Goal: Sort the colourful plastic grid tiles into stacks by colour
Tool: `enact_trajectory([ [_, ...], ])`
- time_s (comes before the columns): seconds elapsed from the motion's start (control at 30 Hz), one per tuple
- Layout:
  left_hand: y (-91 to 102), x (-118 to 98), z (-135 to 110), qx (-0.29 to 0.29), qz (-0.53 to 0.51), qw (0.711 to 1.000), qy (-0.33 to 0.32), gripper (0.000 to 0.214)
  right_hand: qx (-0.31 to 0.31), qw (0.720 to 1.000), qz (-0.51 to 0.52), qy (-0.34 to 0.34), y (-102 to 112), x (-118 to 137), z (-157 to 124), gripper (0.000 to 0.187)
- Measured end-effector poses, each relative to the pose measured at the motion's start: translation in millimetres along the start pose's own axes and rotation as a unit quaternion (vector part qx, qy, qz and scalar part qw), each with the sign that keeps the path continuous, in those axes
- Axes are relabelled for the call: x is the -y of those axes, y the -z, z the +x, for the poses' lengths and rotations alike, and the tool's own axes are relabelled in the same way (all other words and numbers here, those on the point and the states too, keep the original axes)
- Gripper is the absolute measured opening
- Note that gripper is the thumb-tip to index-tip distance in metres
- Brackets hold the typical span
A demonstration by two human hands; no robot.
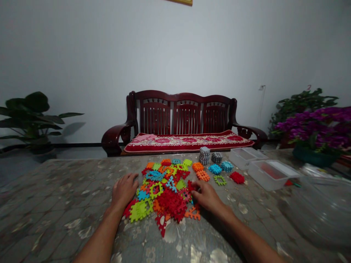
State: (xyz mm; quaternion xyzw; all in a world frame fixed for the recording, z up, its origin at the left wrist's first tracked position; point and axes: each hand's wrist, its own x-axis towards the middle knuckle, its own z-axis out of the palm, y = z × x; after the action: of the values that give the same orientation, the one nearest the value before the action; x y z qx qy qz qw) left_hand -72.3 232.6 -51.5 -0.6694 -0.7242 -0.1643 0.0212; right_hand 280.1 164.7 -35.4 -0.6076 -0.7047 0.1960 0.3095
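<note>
Patterned table (68, 212) bearing interlocking plastic tiles (170, 201), heaped toward the far edge. Left hand (124, 188): fingers loosely extended, beside the heap. Right hand (207, 195): opposite. Grey tile stack (204, 156): nearer that edge. Red tile (190, 185): at the right fingertips, grip indiscernible.

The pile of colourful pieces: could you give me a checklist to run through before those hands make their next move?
1. Right hand at the pile: ok, its fingers are at a red piece on the right edge.
2. Firm grip on that piece: cannot tell.
3. Left hand free of pieces: cannot tell; it is beside the pile's left side, palm hidden.
4. Pile all one colour: not ok; red, green, orange and blue are mixed.
5. Grey stack upright: ok.
6. Green frame apart from the pile: ok.
</note>
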Motion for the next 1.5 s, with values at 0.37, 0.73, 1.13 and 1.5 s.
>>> enact_trajectory([
  [0.37, -6.4, 7, 6, 0.016, 0.002, 1.0, -0.008, 0.049, -0.247, 0.967, 0.037, -0.058, 92, -74, 20, 0.043],
  [0.73, -9.6, 12, 9, 0.01, 0.005, 1.0, -0.015, 0.052, -0.163, 0.924, -0.256, -0.232, 124, -142, -6, 0.079],
  [1.13, -7.5, 11, 8, 0.006, -0.009, 1.0, -0.014, 0.051, -0.15, 0.907, -0.315, -0.237, 120, -115, -9, 0.05],
  [1.5, -11.2, 14, 10, 0.003, -0.003, 1.0, -0.023, 0.054, -0.163, 0.9, -0.321, -0.246, 112, -115, 2, 0.07],
])
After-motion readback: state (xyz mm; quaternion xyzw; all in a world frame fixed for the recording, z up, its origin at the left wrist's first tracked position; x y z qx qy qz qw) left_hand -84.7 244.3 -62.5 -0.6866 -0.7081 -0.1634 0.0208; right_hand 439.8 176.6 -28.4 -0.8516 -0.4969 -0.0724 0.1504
